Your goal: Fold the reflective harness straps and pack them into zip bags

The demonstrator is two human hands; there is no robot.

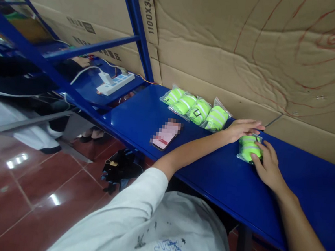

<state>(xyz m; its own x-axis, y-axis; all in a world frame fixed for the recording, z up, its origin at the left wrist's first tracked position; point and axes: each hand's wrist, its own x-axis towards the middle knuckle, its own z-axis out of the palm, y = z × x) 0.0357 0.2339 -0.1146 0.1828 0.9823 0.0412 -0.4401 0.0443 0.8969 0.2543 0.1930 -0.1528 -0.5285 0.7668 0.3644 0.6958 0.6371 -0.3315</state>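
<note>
On the blue table (139, 115) lies a neon-yellow rolled item with pale stripes in a clear bag (250, 148). My left hand (242, 129) is stretched out flat at the bag's upper edge, fingers pointing right. Against the bag's right side rests my right hand (267, 162), its thumb and fingers spread around that side. Several similar bagged neon-yellow bundles (200, 111) stand in a row along the cardboard, left of my left hand. A phone (166, 134) with a lit screen lies nearer the front edge.
Cardboard sheets (211, 39) rise behind the table. A blue metal frame (89, 47) stands at the left, with a white power strip (116, 83) beyond it. Another person's hand (82, 61) shows farther left. Dark bundled things (118, 170) are under the table.
</note>
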